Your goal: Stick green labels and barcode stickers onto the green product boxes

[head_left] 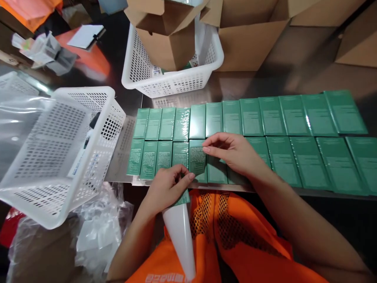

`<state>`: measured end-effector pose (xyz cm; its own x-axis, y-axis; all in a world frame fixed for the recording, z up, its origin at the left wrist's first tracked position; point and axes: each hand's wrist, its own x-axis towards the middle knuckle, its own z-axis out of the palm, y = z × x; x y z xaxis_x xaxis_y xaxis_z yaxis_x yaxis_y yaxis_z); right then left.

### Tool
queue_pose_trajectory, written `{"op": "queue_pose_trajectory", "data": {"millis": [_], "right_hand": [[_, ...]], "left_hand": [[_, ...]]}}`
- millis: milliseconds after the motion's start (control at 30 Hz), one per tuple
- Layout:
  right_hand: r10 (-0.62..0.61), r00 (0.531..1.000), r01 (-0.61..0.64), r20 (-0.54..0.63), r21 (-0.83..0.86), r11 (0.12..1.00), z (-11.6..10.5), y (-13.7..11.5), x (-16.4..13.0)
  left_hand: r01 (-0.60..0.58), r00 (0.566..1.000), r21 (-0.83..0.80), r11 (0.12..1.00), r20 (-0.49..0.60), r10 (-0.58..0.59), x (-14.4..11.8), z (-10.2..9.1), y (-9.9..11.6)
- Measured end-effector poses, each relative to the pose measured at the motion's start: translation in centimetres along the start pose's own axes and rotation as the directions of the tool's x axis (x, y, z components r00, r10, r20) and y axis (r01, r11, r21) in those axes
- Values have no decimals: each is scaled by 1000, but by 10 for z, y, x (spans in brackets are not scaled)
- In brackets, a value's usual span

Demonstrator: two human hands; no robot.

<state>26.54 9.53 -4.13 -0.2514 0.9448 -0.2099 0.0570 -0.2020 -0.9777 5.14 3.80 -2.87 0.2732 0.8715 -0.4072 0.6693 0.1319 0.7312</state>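
Two rows of flat green film-wrapped cartons lie face down, edge to edge, on the steel worktable. The person works at the near row, left of centre.

The left hand is curled at the table's near edge. Its thumb and fingertips are pinched on the lower end of a green carton and on the top of a long white tapered strip that hangs down over the orange mesh vest. What the strip is, I cannot tell.

The right hand lies half open and palm down on the near row. Its fingertips press the neighbouring carton and enclose nothing.

A tilted white perforated plastic basket overhangs the table's left end, with loose clear plastic wrap below it. A second white basket stands behind the rows with an open brown cardboard box in it.

Risks, as judged:
- The pinched carton sits at the table edge, so a slack pinch could drop it into the person's lap.
- The cartons butt together, so a sideways push from the right hand could skew the row.
- The glossy film looks slippery under fingertips.
- The tilted basket appears poorly supported, and a knock from the left elbow could tip it.
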Motion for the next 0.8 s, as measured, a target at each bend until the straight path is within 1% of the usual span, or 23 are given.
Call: {"op": "queue_pose_trajectory", "data": {"millis": [133,200,300,367,433,567,633,800], "right_hand": [[25,999,-26,21,47,999,-2,-1,1],[38,999,-39,12,81,996,-2,0,1],[57,998,-55,-20,90,994,-2,4,2],[44,998,-43,-45,21,999,0,9,2],[9,997,-16,-71,-95,995,3,13,1],[-39,993,0,-113,-328,945,9,17,-2],[-42,992,-6,-119,-375,927,10,16,-2],[-57,992,7,-114,-398,917,10,15,-3]], "left_hand": [[-20,1000,35,999,-7,20,0,0,1],[-19,1000,39,999,-9,20,1,-1,1],[0,1000,21,1000,23,-1,3,-2,3],[26,998,32,999,61,-28,4,-4,4],[61,993,67,996,97,-67,6,-4,6],[109,983,172,979,130,-132,9,-4,12],[112,981,211,971,135,-143,11,-4,14],[126,978,242,962,133,-161,13,-4,15]]}}
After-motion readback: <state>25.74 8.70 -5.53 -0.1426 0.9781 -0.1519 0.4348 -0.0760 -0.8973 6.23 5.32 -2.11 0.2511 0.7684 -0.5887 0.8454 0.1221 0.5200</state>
